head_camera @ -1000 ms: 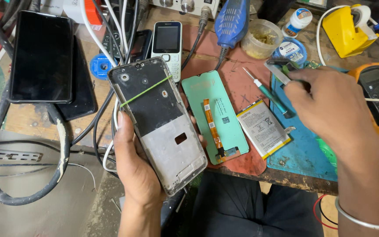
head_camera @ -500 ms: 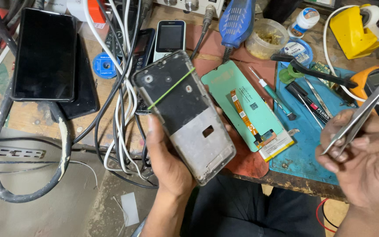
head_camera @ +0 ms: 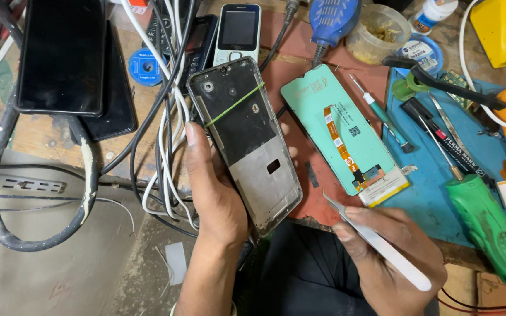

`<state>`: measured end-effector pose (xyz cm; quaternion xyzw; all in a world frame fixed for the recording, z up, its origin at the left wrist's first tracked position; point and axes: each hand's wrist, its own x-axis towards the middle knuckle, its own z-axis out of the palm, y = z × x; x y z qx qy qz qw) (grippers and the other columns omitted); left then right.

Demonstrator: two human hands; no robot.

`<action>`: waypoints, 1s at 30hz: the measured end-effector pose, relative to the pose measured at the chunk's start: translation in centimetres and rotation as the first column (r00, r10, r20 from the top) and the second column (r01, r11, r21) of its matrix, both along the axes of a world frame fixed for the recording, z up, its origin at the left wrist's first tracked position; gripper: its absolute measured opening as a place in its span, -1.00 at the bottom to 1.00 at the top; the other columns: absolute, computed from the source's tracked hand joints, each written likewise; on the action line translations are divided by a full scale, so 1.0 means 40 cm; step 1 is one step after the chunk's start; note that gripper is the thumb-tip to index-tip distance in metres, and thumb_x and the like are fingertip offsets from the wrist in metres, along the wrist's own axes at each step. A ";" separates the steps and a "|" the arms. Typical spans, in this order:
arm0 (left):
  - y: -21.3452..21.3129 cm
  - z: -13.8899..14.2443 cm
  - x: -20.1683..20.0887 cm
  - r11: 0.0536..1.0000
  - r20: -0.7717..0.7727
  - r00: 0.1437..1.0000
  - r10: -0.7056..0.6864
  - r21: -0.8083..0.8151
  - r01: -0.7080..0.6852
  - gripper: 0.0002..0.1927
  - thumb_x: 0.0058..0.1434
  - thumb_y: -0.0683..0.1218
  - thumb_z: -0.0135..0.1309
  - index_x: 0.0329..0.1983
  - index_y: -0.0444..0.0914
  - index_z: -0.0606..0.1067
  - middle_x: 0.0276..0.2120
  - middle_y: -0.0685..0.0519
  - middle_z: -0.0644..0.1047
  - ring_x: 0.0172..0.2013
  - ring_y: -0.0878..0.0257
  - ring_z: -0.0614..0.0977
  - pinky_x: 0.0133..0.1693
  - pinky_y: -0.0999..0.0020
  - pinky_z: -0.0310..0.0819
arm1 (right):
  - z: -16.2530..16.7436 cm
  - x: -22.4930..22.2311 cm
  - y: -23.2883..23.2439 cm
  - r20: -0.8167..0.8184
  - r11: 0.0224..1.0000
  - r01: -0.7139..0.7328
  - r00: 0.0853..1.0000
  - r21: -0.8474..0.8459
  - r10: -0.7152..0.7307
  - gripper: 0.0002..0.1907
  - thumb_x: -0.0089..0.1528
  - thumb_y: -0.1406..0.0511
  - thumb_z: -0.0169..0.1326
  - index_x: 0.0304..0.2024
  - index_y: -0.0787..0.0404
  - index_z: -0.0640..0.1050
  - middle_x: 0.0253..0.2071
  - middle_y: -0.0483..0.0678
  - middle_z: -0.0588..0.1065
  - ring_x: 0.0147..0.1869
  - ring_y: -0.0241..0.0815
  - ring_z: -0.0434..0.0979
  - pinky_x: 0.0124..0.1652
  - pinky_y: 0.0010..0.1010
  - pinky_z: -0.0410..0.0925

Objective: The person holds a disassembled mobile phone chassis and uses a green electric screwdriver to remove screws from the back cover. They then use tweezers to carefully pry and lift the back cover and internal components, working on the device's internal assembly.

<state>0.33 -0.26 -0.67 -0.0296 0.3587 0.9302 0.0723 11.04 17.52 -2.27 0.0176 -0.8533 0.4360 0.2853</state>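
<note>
The left hand (head_camera: 215, 199) is wrapped round a stripped phone frame (head_camera: 246, 140), held tilted above the table's front edge w/ its open back toward the camera; a thin green rubber band (head_camera: 234, 104) crosses its dark upper half, and the lower half is bare metal. The right hand (head_camera: 390, 260) is pinched on a pair of silver tweezers (head_camera: 376, 243), tips pointing up-left and just short of the frame's lower right corner, not touching. On the red mat near the table's middle lies a green-backed display panel (head_camera: 338, 126) w/ an orange flex cable (head_camera: 341, 137), apart from both hands. Judging by this, the work is at the frame-prep stage: tweezers about to go into the frame. The next move prob. needs the frame held steady and the tips brought in slowly to one spot.
</note>
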 end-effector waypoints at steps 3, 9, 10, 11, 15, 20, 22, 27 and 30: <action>0.006 0.003 -0.009 0.999 0.033 0.999 -0.020 -0.049 0.021 -0.16 0.39 0.41 -0.37 0.24 -0.37 0.44 -0.10 -0.13 0.61 -0.16 0.05 0.66 -0.08 0.09 0.59 | 0.009 0.014 0.009 0.063 0.998 -0.063 0.996 0.005 0.063 -0.74 0.25 0.45 0.20 0.01 0.32 0.58 -0.09 0.06 0.61 -0.14 -0.28 0.69 -0.15 -0.56 0.52; 0.010 0.004 -0.008 0.999 0.055 0.998 -0.025 -0.046 0.027 -0.17 0.38 0.39 -0.36 0.25 -0.37 0.44 -0.10 -0.12 0.60 -0.16 0.06 0.65 -0.08 0.07 0.61 | 0.010 0.025 -0.002 0.155 0.999 0.051 0.987 -0.014 -0.048 -0.63 0.11 0.45 0.21 -0.01 0.36 0.56 -0.14 0.07 0.58 -0.11 -0.23 0.63 -0.07 -0.48 0.45; 0.008 0.005 -0.006 0.999 0.058 0.998 -0.033 -0.033 0.035 -0.17 0.38 0.39 -0.36 0.26 -0.37 0.44 -0.10 -0.12 0.60 -0.16 0.05 0.65 -0.09 0.05 0.61 | 0.007 0.023 -0.006 0.145 0.998 0.052 0.988 0.036 -0.056 -0.62 0.09 0.44 0.25 -0.02 0.35 0.57 -0.13 0.07 0.58 -0.10 -0.22 0.63 -0.07 -0.47 0.46; 0.006 0.005 -0.004 1.000 0.046 0.999 -0.023 -0.012 0.023 -0.19 0.38 0.37 -0.33 0.26 -0.39 0.43 -0.08 -0.15 0.60 -0.15 0.02 0.65 -0.09 0.00 0.62 | 0.004 0.022 -0.008 0.134 0.995 0.051 0.989 0.087 -0.063 -0.61 0.07 0.43 0.28 -0.03 0.35 0.58 -0.11 0.07 0.58 -0.09 -0.20 0.63 -0.07 -0.47 0.46; -0.006 0.009 0.004 0.995 0.004 1.000 0.009 0.099 -0.010 -0.20 0.35 0.33 -0.25 0.29 -0.42 0.40 -0.04 -0.25 0.59 -0.10 -0.09 0.65 -0.05 -0.12 0.63 | -0.002 0.016 -0.002 0.070 0.959 0.033 0.996 0.282 -0.054 -0.58 0.02 0.39 0.40 -0.06 0.30 0.64 -0.14 0.05 0.58 -0.09 -0.10 0.62 -0.06 -0.43 0.48; -0.003 0.004 0.008 0.974 0.055 0.998 -0.001 0.225 -0.011 -0.06 0.28 0.46 -0.28 0.31 -0.41 0.40 -0.04 -0.24 0.58 -0.07 -0.10 0.65 -0.05 -0.12 0.62 | 0.001 0.021 0.018 0.165 0.934 0.051 0.980 0.355 -0.116 -0.56 0.01 0.35 0.45 -0.05 0.27 0.70 -0.26 -0.05 0.59 -0.21 -0.19 0.59 -0.12 -0.41 0.42; 0.001 0.001 0.011 0.975 0.091 0.996 0.012 0.219 -0.032 0.01 0.27 0.52 -0.33 0.33 -0.41 0.40 -0.04 -0.23 0.58 -0.07 -0.09 0.65 -0.03 -0.12 0.62 | 0.002 0.027 0.018 0.163 0.953 0.054 0.981 0.297 -0.107 -0.58 0.03 0.37 0.39 -0.05 0.28 0.66 -0.23 -0.02 0.60 -0.17 -0.19 0.60 -0.09 -0.41 0.43; 0.008 -0.001 0.018 0.980 0.056 0.996 0.072 0.179 -0.082 -0.06 0.31 0.48 -0.34 0.38 -0.35 0.36 0.00 -0.23 0.56 -0.04 -0.08 0.64 -0.03 -0.13 0.62 | 0.013 0.035 0.004 0.244 0.988 0.069 0.964 0.140 -0.102 -0.70 0.14 0.43 0.25 -0.05 0.21 0.66 -0.12 0.06 0.57 -0.08 -0.22 0.66 -0.07 -0.46 0.50; 0.015 0.001 0.024 0.978 0.021 0.993 0.113 0.171 -0.115 -0.07 0.32 0.47 -0.33 0.41 -0.34 0.34 0.03 -0.22 0.55 -0.03 -0.06 0.64 -0.04 -0.12 0.62 | 0.026 0.023 0.000 0.237 0.978 0.035 0.968 0.204 -0.083 -0.69 0.13 0.39 0.31 -0.05 0.18 0.68 -0.14 0.01 0.58 -0.10 -0.25 0.67 -0.08 -0.48 0.49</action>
